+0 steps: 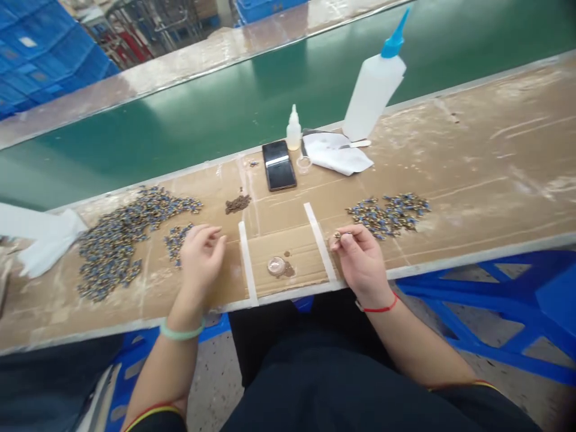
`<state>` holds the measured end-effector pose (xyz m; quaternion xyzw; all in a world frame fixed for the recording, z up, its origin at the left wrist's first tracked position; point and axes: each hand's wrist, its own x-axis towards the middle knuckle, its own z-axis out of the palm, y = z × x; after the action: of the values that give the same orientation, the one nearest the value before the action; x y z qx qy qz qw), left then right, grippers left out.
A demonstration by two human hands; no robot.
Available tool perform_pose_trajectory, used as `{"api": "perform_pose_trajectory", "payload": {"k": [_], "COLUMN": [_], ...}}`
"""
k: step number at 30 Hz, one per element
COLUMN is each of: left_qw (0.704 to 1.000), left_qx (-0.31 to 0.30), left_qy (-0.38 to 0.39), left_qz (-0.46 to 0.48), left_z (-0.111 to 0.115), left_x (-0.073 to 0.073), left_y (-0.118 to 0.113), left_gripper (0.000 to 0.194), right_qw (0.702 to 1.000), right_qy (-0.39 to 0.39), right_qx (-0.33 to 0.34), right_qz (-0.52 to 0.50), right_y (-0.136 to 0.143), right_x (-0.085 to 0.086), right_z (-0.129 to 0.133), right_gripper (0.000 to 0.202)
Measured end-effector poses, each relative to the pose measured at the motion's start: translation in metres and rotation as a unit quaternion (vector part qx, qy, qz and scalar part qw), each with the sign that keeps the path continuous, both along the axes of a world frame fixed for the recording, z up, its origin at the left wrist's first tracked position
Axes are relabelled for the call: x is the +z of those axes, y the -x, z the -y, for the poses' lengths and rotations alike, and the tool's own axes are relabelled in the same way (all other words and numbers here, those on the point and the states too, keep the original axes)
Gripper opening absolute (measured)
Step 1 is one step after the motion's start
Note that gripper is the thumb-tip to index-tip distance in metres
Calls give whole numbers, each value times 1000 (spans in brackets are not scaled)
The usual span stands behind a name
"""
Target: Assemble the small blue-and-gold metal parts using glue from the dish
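Observation:
My right hand (362,258) pinches a small brass-coloured metal part (337,236) between thumb and forefinger, just right of a white tape strip. Beyond it lies a pile of small brass-and-blue parts (389,215). My left hand (202,255) hovers at a small cluster of the same parts (175,240), its fingers loosely bent and the thumb apart from them; I see nothing between them. Between the hands, a small round clear dish (276,266) rests on the cardboard beside a brown stain. Farther back is a little heap of brown pieces (237,204).
A large pile of brass-and-blue parts (117,246) spreads at the left. Toward the back are a phone (279,167), a small dropper bottle (294,132), a white cloth (335,153) and a tall white bottle with a blue nozzle (374,90). A green belt (202,105) runs behind.

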<state>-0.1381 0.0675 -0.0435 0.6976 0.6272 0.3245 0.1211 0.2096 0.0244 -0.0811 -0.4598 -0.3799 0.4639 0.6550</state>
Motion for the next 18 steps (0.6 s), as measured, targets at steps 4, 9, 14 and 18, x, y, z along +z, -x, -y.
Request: {"api": "perform_pose_trajectory", "payload": {"k": [4,9,14,18], "left_qw": [997,993,990,986], "left_qx": [21,69,86,107], "left_qy": [17,47,70,95], "left_qz": [-69,-81,-92,-91], "left_z": [-40,-58,-63,-71], "left_x": [6,12,17,14], "left_y": [-33,-33,-31,-29], "left_gripper": [15,12,6,9], "right_qw": [1000,999,999,999], "right_qy": [-10,1,-7,-12], "right_qx": [-3,-19,-12,-4], "right_qz": [-26,-31,-45,-44], "right_y": [0,5,8,8], "right_x": [3,9,13,12], "right_z": [-2,-2,-2,-2], "right_gripper": [27,31,29,26]}}
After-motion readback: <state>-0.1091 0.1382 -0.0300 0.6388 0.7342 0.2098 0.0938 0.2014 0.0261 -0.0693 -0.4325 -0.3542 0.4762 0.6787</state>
